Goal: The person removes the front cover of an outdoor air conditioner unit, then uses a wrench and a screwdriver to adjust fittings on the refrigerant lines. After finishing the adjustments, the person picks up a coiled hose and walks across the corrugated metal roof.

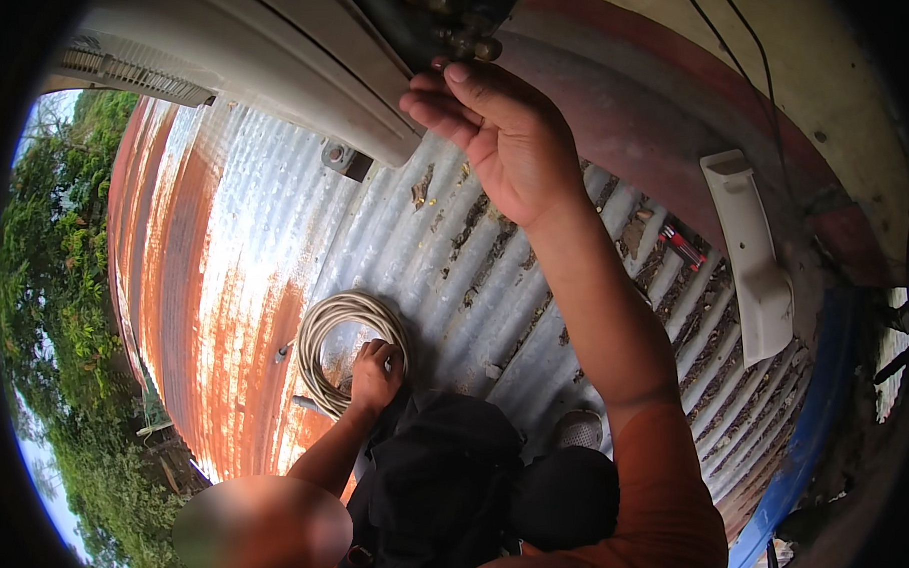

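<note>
My right hand point(514, 132) is raised to the brass valve fittings point(478, 45) on the side of a pale outdoor air-conditioner unit point(297, 64). Its thumb and index finger are pinched together just below a fitting, and what lies between the tips is too small to make out. The other fingers curl loosely beside the unit's casing. Lower down, my left hand point(376, 375) has its fingers curled on the inner right side of a coil of beige hose point(321, 319). This coil lies on the corrugated metal roof, with its loose ends at its left.
The corrugated roof point(455, 284) is rusty at the left and littered with dry leaves at the right. A white plastic cover point(754, 264) lies by the wall. Near it is a small red tool point(681, 246). Black cables point(757, 48) hang down the wall. Trees point(50, 298) stand beyond.
</note>
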Action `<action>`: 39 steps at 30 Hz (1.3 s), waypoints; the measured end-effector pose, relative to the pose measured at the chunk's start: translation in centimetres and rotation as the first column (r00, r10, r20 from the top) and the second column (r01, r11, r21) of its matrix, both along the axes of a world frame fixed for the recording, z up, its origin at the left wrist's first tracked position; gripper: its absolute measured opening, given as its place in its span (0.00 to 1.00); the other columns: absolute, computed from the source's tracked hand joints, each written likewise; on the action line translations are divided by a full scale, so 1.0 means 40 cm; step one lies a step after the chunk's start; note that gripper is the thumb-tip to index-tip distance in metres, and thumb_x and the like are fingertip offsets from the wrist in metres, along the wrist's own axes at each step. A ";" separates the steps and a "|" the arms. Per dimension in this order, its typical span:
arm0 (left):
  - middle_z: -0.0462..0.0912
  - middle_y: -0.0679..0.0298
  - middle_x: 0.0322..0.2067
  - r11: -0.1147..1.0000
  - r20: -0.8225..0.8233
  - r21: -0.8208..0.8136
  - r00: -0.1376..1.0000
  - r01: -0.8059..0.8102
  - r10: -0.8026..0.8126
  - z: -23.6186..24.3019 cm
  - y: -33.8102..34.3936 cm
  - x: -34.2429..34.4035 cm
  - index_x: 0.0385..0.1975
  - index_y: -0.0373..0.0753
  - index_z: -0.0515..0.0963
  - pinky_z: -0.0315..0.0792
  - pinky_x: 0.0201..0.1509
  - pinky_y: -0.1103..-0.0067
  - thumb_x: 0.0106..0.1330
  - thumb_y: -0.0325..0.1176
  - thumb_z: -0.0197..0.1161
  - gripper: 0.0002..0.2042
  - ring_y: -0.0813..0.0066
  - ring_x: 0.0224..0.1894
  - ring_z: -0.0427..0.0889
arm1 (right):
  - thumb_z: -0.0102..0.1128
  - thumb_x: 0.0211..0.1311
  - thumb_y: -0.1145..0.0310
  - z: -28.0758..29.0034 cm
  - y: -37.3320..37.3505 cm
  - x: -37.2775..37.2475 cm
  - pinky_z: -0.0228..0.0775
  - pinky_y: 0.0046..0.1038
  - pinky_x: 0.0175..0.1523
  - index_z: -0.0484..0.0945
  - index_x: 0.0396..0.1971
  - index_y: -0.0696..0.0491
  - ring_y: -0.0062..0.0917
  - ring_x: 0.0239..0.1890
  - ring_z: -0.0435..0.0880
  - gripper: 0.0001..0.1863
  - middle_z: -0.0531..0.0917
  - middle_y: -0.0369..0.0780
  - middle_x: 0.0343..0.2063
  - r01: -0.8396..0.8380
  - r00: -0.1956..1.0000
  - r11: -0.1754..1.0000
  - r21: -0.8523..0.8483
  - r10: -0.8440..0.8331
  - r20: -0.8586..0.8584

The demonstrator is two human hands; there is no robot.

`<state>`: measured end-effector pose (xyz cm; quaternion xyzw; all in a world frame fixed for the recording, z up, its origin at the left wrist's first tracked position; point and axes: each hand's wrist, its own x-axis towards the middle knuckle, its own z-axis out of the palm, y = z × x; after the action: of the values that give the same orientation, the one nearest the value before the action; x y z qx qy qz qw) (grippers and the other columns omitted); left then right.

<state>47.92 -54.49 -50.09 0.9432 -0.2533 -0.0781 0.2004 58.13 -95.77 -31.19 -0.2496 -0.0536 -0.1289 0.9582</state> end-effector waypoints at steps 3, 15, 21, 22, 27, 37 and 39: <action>0.87 0.53 0.40 1.000 -0.005 0.006 1.000 -0.006 0.006 0.000 0.000 -0.001 0.37 0.37 0.87 0.79 0.54 0.59 0.65 0.25 0.68 0.04 0.47 0.46 0.85 | 0.65 0.79 0.70 -0.006 0.005 0.005 0.82 0.43 0.71 0.85 0.50 0.59 0.40 0.56 0.91 0.09 0.90 0.48 0.50 0.022 1.000 0.999 -0.024 -0.022 0.003; 0.87 0.52 0.40 1.000 -0.005 0.005 1.000 0.008 -0.008 0.001 0.000 0.003 0.38 0.36 0.87 0.79 0.54 0.59 0.65 0.24 0.68 0.05 0.46 0.47 0.85 | 0.66 0.79 0.70 -0.019 0.000 0.003 0.83 0.42 0.68 0.83 0.49 0.58 0.40 0.53 0.91 0.08 0.89 0.48 0.47 -0.012 1.000 1.000 0.022 0.011 0.016; 0.87 0.52 0.40 1.000 -0.009 0.000 1.000 -0.002 0.002 -0.003 0.006 0.005 0.38 0.36 0.87 0.79 0.55 0.58 0.64 0.24 0.67 0.06 0.46 0.47 0.85 | 0.62 0.81 0.70 -0.017 0.009 -0.012 0.83 0.34 0.58 0.83 0.48 0.56 0.34 0.49 0.90 0.07 0.89 0.46 0.47 0.061 0.996 0.998 -0.001 -0.061 -0.063; 0.87 0.52 0.40 1.000 -0.017 0.005 1.000 -0.007 0.008 -0.003 0.007 0.006 0.38 0.36 0.87 0.79 0.55 0.58 0.64 0.24 0.67 0.06 0.46 0.47 0.85 | 0.61 0.81 0.70 -0.011 0.003 -0.020 0.82 0.32 0.53 0.82 0.47 0.56 0.32 0.46 0.89 0.06 0.88 0.44 0.45 0.073 0.992 0.997 -0.009 -0.074 -0.100; 0.87 0.52 0.40 1.000 -0.028 0.002 1.000 -0.013 0.013 -0.005 0.015 0.013 0.39 0.37 0.87 0.78 0.55 0.58 0.64 0.24 0.67 0.06 0.46 0.47 0.84 | 0.59 0.85 0.59 0.034 -0.056 -0.045 0.65 0.29 0.33 0.78 0.40 0.51 0.18 0.30 0.72 0.12 0.75 0.33 0.31 0.097 0.910 0.934 -0.343 -0.223 -0.350; 0.86 0.51 0.40 0.999 -0.045 0.048 0.999 -0.012 0.014 -0.010 0.019 0.021 0.39 0.37 0.87 0.78 0.55 0.58 0.64 0.25 0.68 0.06 0.45 0.47 0.84 | 0.68 0.80 0.56 0.016 -0.047 0.013 0.66 0.28 0.34 0.77 0.35 0.56 0.19 0.25 0.68 0.19 0.76 0.33 0.24 0.706 0.486 -0.053 -0.706 -0.689 0.537; 0.86 0.51 0.40 0.999 -0.036 0.048 0.999 0.005 -0.003 -0.010 0.020 0.022 0.39 0.37 0.87 0.78 0.55 0.57 0.64 0.25 0.68 0.06 0.45 0.47 0.84 | 0.71 0.78 0.56 0.014 -0.051 0.015 0.67 0.28 0.34 0.78 0.41 0.55 0.19 0.26 0.69 0.17 0.78 0.33 0.28 0.546 0.633 -0.042 -0.837 -0.634 0.445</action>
<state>48.81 -53.70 -50.48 0.9457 -0.2497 -0.1013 0.1819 58.73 -97.83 -30.63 -0.7580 0.0308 -0.4574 0.4640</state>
